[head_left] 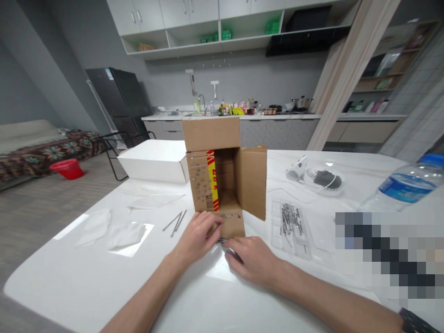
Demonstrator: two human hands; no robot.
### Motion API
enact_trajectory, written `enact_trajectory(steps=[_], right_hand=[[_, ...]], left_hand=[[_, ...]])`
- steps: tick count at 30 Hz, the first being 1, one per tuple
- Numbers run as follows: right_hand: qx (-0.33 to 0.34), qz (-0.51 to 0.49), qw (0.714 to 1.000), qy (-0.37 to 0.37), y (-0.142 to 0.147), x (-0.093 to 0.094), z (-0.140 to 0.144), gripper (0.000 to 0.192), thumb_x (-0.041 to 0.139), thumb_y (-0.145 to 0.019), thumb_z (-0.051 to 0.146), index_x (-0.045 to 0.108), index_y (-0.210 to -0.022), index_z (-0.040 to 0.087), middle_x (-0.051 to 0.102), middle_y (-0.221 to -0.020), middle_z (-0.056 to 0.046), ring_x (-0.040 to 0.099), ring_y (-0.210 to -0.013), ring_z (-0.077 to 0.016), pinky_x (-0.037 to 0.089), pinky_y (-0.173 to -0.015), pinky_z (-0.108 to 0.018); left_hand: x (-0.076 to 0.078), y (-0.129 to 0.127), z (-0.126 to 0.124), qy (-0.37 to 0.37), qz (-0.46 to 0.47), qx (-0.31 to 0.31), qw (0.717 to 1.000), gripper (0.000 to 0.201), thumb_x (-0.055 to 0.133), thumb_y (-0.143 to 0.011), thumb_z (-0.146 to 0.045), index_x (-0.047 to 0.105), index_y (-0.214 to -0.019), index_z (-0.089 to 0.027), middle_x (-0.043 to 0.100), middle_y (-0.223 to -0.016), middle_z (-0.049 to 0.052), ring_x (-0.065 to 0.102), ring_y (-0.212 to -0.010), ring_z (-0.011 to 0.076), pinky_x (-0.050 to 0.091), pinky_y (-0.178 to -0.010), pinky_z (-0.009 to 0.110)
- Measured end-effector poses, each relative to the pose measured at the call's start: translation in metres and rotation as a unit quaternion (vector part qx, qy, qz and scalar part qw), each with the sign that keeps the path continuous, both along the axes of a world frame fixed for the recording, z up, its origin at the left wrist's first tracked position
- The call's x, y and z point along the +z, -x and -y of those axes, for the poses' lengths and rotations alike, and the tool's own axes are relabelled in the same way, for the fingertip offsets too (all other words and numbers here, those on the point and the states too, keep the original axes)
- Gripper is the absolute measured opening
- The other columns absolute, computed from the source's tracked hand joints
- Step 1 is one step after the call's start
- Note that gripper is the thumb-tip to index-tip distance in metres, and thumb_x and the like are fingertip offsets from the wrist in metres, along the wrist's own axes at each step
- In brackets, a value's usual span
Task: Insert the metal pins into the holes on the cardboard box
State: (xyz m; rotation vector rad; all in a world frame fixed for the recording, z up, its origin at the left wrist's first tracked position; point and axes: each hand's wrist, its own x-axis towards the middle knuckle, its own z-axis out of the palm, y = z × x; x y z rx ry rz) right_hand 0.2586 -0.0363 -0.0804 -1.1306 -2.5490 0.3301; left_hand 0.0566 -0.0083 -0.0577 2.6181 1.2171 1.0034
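White table (pixel 86 277) carrying: an open cardboard box (pixel 222 175) lying on its side, a flat white box (pixel 154 159) behind it, loose nails (pixel 175 222), folded white cloths (pixel 111 231), a clear tray of nails (pixel 289 222), a coiled white cable (pixel 319 178), and a water bottle (pixel 405 182) lying on its side.

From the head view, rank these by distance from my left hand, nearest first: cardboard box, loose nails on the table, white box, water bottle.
Measured from the left hand:
1. Cardboard box: the fingers touch its bottom flap, just ahead.
2. Loose nails: on the table, just left of the hand.
3. White box: back left, behind the cardboard box.
4. Water bottle: lying at the far right edge.
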Motion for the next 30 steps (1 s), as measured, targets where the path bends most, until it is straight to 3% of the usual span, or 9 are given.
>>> enact_trajectory(steps=[30], right_hand=[[-0.002, 0.0, 1.0, -0.003, -0.0004, -0.001, 0.0014, 0.026, 0.047, -0.092, 0.027, 0.066, -0.109, 0.021, 0.071, -0.087, -0.003, 0.065, -0.077, -0.0175, 0.042, -0.069, -0.028]], left_hand=[[0.0032, -0.0009, 0.001, 0.009, 0.004, -0.014, 1.0, 0.009, 0.048, -0.093, -0.017, 0.057, -0.094, -0.02, 0.068, -0.092, 0.003, 0.061, -0.088, 0.0175, 0.044, -0.076, 0.033]])
